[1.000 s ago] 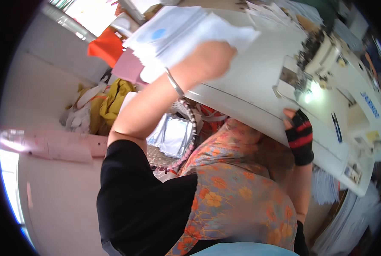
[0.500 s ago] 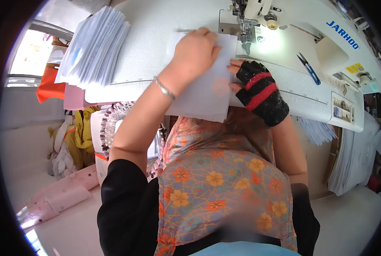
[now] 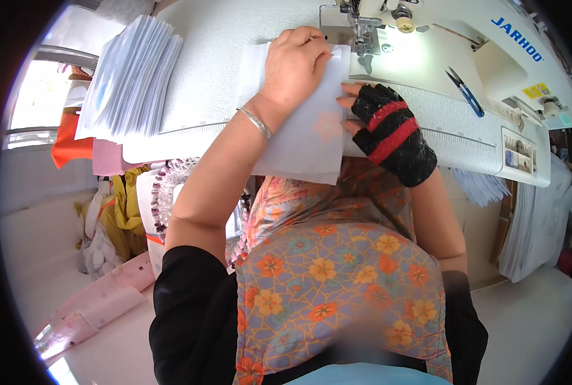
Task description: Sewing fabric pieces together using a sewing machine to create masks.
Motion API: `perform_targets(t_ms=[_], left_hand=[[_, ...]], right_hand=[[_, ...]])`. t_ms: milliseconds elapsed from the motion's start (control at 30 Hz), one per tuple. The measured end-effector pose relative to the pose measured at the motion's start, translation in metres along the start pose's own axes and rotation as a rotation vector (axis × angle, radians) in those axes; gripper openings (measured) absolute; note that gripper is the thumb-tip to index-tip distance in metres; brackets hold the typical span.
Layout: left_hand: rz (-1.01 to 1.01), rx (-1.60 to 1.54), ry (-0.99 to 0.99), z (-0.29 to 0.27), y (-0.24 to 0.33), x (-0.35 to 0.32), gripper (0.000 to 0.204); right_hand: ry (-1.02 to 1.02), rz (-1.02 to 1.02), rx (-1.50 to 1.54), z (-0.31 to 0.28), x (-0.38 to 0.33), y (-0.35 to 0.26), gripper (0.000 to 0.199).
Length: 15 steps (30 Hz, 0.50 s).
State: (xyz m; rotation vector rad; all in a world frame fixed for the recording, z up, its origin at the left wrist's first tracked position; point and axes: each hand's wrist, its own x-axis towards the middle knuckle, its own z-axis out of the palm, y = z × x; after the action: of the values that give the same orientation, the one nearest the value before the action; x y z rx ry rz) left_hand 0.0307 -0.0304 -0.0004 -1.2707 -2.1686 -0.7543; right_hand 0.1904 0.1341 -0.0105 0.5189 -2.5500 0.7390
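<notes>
Across the table edge (image 3: pixel 174 142), white sheet (image 3: pixel 302 147) under hands (image 3: pixel 295 69), grip unclear, bare tabletop (image 3: pixel 210 70) leftward

The left grip (image 3: pixel 294 67) touches white sheets (image 3: pixel 300 151) near a sewing machine (image 3: pixel 520 61).

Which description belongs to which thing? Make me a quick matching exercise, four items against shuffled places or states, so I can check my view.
Things:
1. Left hand
2. Right hand
3. Snips
4. Stack of white sheets

Places and states:
A. Lying on the right part of the worktop
B. In a black glove with red stripes
C. On the left part of the worktop
D. Bare, on top of the white piece

Pairs: 1-D, 2-B, 3-A, 4-C
</notes>
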Motion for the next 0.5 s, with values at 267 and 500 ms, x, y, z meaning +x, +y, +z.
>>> perform_targets(t_ms=[267,500], left_hand=[[-0.006,0.067,-0.086,0.004,0.007,0.002,0.025],[-0.014,0.106,-0.17,0.002,0.01,0.003,0.023]], right_hand=[[0.047,0.106,-0.071,0.001,0.002,-0.004,0.037],[0.161,0.148,0.028,0.019,0.01,-0.014,0.043]])
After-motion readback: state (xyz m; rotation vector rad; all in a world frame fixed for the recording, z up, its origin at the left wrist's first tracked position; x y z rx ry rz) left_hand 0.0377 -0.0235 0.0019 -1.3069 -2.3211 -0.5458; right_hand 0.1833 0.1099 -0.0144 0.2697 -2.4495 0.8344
